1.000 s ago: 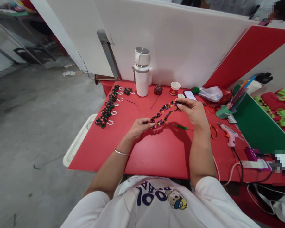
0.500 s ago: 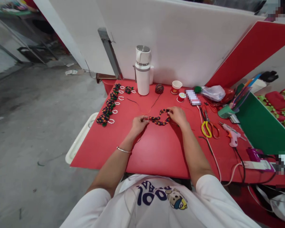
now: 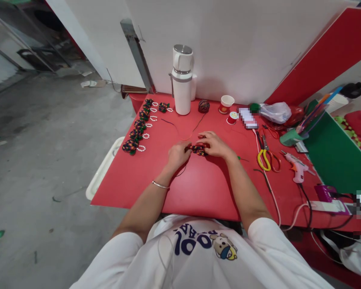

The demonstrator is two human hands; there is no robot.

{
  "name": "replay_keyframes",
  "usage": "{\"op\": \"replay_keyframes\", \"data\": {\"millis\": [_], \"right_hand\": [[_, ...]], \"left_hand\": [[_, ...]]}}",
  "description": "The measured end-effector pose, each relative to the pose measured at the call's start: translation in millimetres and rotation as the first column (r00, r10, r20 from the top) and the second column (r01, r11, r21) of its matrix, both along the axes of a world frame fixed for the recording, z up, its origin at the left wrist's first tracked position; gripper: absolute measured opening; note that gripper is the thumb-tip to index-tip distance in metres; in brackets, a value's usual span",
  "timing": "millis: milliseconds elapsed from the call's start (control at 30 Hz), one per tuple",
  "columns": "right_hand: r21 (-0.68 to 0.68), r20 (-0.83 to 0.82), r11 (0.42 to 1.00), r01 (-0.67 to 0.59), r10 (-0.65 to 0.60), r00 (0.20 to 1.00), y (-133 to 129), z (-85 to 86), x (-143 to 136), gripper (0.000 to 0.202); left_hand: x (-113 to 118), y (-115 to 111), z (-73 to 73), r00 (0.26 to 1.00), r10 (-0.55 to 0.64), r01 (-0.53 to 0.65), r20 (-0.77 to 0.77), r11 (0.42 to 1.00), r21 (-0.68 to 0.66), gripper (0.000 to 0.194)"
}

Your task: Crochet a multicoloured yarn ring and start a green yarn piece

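Between my hands, low over the red table, is a braided cord of dark multicoloured yarn, bunched into a compact bundle. My left hand pinches its left end. Bent over its right side are the fingers of my right hand, which grip it from above; the fingertips are partly hidden. A loose strand of yarn trails below my left hand. Beyond the hands lies a thin length of yarn leading back to a dark yarn ball.
Finished-looking knotted yarn pieces with white bead loops line the left edge. A white flask, paper cup and thread spool stand behind. To the right lie yellow-handled scissors, a pink glue gun and cables.
The braided cord was spread in an open loop and is now gathered into a small bundle. My right hand has moved left, closer to my left hand. The view has shifted slightly.
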State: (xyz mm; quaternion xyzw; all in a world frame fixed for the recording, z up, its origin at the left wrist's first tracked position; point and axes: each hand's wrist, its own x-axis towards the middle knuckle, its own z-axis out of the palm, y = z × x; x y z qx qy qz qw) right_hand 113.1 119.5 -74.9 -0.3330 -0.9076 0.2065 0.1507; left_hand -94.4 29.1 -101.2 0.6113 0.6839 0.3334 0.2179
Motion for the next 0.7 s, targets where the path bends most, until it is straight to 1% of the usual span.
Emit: {"op": "replay_keyframes", "data": {"millis": [67, 100, 167, 233, 367, 467, 533, 567, 600, 633, 667, 700], "right_hand": [[-0.026, 0.014, 1.0, 0.005, -0.004, 1.0, 4.5, -9.0, -2.2, 0.025], [-0.032, 0.002, 0.999, 0.034, -0.034, 0.999, 6.3, -13.2, -4.1, 0.023], [-0.026, -0.033, 0.994, 0.107, -0.108, 0.994, 8.5, -20.3, -8.3, 0.028], [0.0, -0.046, 0.986, 0.168, -0.168, 0.985, 8.3, -26.1, -12.4, 0.03], [0.066, -0.067, 0.967, 0.247, -0.243, 0.968, 3.4, -35.4, -20.1, 0.021], [0.091, -0.112, 0.957, 0.274, -0.264, 0.958, -0.8, -39.7, -23.9, 0.02], [0.093, -0.128, 0.956, 0.278, -0.266, 0.955, -2.5, -40.9, -24.5, 0.023], [0.091, -0.135, 0.956, 0.279, -0.266, 0.954, -2.8, -41.3, -24.4, 0.025], [0.086, -0.141, 0.956, 0.281, -0.267, 0.953, -2.8, -41.7, -24.2, 0.027], [0.08, -0.147, 0.955, 0.284, -0.271, 0.951, -2.3, -42.2, -23.9, 0.029], [0.07, -0.153, 0.955, 0.29, -0.277, 0.949, -1.4, -42.8, -23.8, 0.032], [0.058, -0.158, 0.953, 0.296, -0.284, 0.946, -0.2, -43.4, -23.8, 0.035]], "left_hand": [[1.6, 1.2, 1.7, 0.998, -0.018, 0.017, -0.065, 0.999, -0.027, 0.02], [2.1, 2.2, 2.2, 0.997, -0.023, 0.02, -0.07, 0.999, -0.045, 0.022], [3.2, 4.2, 2.7, 0.998, -0.038, 0.035, -0.056, 0.997, -0.066, 0.032], [5.3, 4.6, 2.7, 0.997, -0.054, 0.05, -0.052, 0.996, -0.076, 0.036], [12.1, -1.2, 3.6, 0.994, -0.037, 0.028, -0.103, 0.996, -0.086, 0.028], [14.2, -8.3, 6.9, 0.978, -0.004, -0.006, -0.207, 0.999, -0.047, 0.032], [12.8, -11.7, 10.1, 0.965, 0.033, -0.02, -0.261, 0.998, 0.052, 0.031], [11.8, -12.6, 11.4, 0.961, 0.037, -0.004, -0.275, 0.993, 0.121, 0.026], [10.9, -12.9, 12.3, 0.958, 0.014, 0.042, -0.285, 0.981, 0.191, 0.021], [10.4, -12.7, 12.5, 0.954, -0.041, 0.118, -0.297, 0.962, 0.246, 0.02], [10.3, -12.3, 11.8, 0.943, -0.123, 0.213, -0.31, 0.937, 0.276, 0.023], [10.8, -11.8, 10.3, 0.92, -0.218, 0.313, -0.324, 0.908, 0.277, 0.027]]}}
